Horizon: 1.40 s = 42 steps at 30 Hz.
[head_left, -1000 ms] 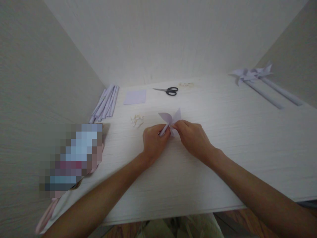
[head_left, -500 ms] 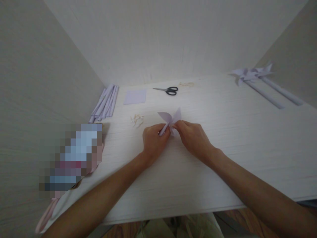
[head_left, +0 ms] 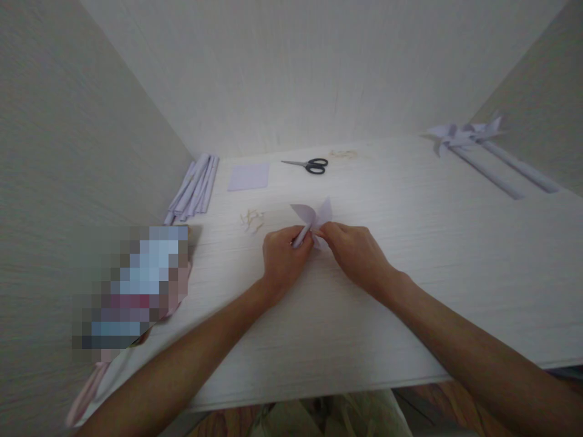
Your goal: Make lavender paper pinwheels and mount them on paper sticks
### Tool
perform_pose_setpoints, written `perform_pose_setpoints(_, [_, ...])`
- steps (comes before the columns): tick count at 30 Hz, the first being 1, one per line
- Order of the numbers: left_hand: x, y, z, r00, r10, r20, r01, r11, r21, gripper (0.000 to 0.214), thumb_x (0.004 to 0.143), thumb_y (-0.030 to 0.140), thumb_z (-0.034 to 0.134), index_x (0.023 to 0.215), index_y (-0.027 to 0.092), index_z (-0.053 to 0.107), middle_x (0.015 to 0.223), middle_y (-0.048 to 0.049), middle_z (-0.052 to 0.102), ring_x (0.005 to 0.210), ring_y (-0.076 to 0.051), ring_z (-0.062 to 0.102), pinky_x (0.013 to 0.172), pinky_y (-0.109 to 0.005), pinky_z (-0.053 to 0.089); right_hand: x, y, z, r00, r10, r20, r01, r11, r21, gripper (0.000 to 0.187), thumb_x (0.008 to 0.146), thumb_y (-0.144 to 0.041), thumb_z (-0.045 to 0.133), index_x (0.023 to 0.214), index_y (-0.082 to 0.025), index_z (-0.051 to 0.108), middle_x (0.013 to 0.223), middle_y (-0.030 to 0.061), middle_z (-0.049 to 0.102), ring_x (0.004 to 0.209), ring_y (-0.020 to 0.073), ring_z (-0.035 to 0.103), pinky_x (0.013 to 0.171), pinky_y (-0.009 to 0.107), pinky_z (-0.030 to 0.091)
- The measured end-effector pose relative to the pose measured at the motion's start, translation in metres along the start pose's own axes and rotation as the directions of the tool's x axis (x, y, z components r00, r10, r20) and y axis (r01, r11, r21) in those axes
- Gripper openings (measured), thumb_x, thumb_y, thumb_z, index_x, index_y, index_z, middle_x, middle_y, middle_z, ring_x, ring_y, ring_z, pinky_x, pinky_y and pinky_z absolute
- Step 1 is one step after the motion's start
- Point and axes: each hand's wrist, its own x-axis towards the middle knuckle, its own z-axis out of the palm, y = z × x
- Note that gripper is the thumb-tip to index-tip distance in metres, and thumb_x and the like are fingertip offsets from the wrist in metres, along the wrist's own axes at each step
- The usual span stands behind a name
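Note:
A pale lilac paper pinwheel (head_left: 303, 212) is held up over the middle of the table, its curled blades pointing up and away from me. My left hand (head_left: 286, 258) is closed around it from the left, and a rolled paper edge shows between thumb and fingers. From the right, my right hand (head_left: 353, 246) pinches close to the pinwheel's centre. Whether a small piece sits between those fingertips is too small to tell. Left of my hands lies a little heap of thin, pale, stick-like pieces (head_left: 252, 220).
Black-handled scissors (head_left: 315, 165) lie beyond my hands, beside a square paper stack (head_left: 248, 176) and more thin pieces (head_left: 344, 154). Rolled paper tubes (head_left: 195, 185) are piled at left, above a pixelated object (head_left: 141, 285). Two pinwheels on paper sticks (head_left: 487, 172) rest at right.
Both hands stay in nearly the same place on the pinwheel. Its right blade has tilted very slightly to the left.

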Motion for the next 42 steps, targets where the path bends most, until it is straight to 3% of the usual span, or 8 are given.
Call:
perform_pose_setpoints(6, [0.000,0.001,-0.001,1.000,-0.014,-0.014,0.013,1.000,-0.011,0.026,0.072,0.028,0.044,0.058,0.014,0.061,0.047,0.0025,0.048,0.045,-0.008,0.039,0.048,-0.021,0.029,0.000,0.001,0.005,0.996,0.020,-0.088,-0.012,0.996,0.088,0.023,0.085,-0.026,0.034,0.075,-0.015,0.052,0.067,0.0049,0.062,0.055,0.0125,0.053,0.051,0.023,0.029])
perform_pose_setpoints(10, [0.001,0.001,-0.001,1.000,-0.005,-0.020,0.004,0.999,-0.035,0.026,0.072,0.027,0.044,0.054,0.014,0.058,0.045,0.0036,0.043,0.044,-0.007,0.036,0.046,-0.021,0.027,0.001,0.001,0.007,0.985,0.084,-0.152,-0.042,0.964,0.263,0.025,0.083,-0.031,0.039,0.071,-0.014,0.053,0.057,0.0021,0.059,0.048,0.0102,0.050,0.048,0.022,0.032])
perform_pose_setpoints(14, [0.001,0.000,-0.002,0.999,-0.021,-0.033,0.018,0.996,-0.093,0.024,0.071,0.027,0.045,0.055,0.014,0.058,0.045,0.0040,0.043,0.044,-0.007,0.036,0.045,-0.020,0.026,0.001,0.003,0.011,0.972,0.174,-0.160,-0.064,0.846,0.529,0.026,0.078,-0.032,0.048,0.063,-0.014,0.057,0.056,0.0021,0.060,0.049,0.0102,0.054,0.048,0.021,0.039])
perform_pose_setpoints(19, [0.002,-0.001,-0.002,0.998,-0.052,-0.048,0.045,0.990,-0.136,0.023,0.071,0.026,0.046,0.056,0.014,0.060,0.046,0.0039,0.046,0.044,-0.007,0.038,0.045,-0.020,0.027,0.002,0.003,0.013,0.975,0.183,-0.130,-0.036,0.702,0.712,0.016,0.075,-0.027,0.053,0.073,-0.014,0.062,0.068,0.0045,0.066,0.059,0.0125,0.061,0.055,0.022,0.047])
perform_pose_setpoints(23, [0.002,-0.003,0.000,0.997,-0.051,-0.050,0.044,0.989,-0.138,0.024,0.071,0.027,0.046,0.059,0.014,0.061,0.047,0.0035,0.048,0.045,-0.007,0.039,0.046,-0.020,0.028,0.002,0.005,0.011,0.975,0.117,-0.191,0.026,0.786,0.618,0.015,0.078,-0.020,0.048,0.078,-0.013,0.062,0.072,0.0049,0.067,0.064,0.0121,0.062,0.059,0.021,0.047])
perform_pose_setpoints(29, [0.001,-0.002,0.001,0.998,-0.049,-0.047,0.043,0.992,-0.116,0.025,0.071,0.029,0.045,0.057,0.013,0.059,0.045,0.0043,0.040,0.045,-0.007,0.035,0.046,-0.021,0.027,0.002,0.007,0.010,0.963,0.062,-0.263,0.011,0.964,0.267,0.026,0.082,-0.028,0.042,0.070,-0.012,0.058,0.061,0.0053,0.061,0.054,0.0122,0.056,0.052,0.022,0.039])
perform_pose_setpoints(38, [0.002,-0.001,0.001,0.997,-0.064,-0.038,0.059,0.990,-0.130,0.024,0.070,0.028,0.046,0.057,0.013,0.060,0.045,0.0041,0.041,0.045,-0.007,0.035,0.046,-0.020,0.027,0.002,0.008,0.011,0.970,-0.034,-0.242,0.093,0.967,0.239,0.018,0.082,-0.018,0.039,0.078,-0.013,0.056,0.071,0.0060,0.061,0.063,0.0128,0.054,0.056,0.022,0.038])
perform_pose_setpoints(42, [0.001,0.000,0.000,0.997,-0.066,-0.037,0.061,0.989,-0.135,0.023,0.070,0.027,0.046,0.057,0.013,0.060,0.045,0.0042,0.042,0.045,-0.007,0.036,0.045,-0.020,0.028,0.003,0.008,0.011,0.976,0.043,-0.213,0.000,0.980,0.197,0.026,0.084,-0.028,0.037,0.073,-0.012,0.055,0.068,0.0068,0.061,0.059,0.0133,0.054,0.054,0.023,0.036])
